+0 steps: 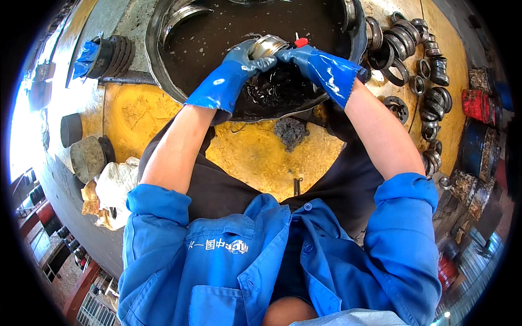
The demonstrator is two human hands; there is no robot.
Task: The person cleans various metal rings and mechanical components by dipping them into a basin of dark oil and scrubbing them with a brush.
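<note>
My left hand [239, 61], in a long blue rubber glove, is closed around the left side of a shiny metal ring [268, 45]. My right hand [305, 58], gloved the same way, grips the ring's right edge. A small red piece [300, 42] sticks up past my right fingers; I cannot make out its kind or whether that hand holds it. Both hands are over a round dark basin [154, 60] of murky, oily liquid [217, 32]. Below my gloves the liquid is rippled. Another metal ring [185, 15] leans at the basin's far left wall.
Many greasy metal rings [401, 41] lie in rows to the right. At the left stand a stack of dark rings [120, 53], a grey cylinder [87, 158] and a white plastic bag [118, 185]. A dark scouring clump [291, 133] lies on the yellow surface [244, 157] between my legs.
</note>
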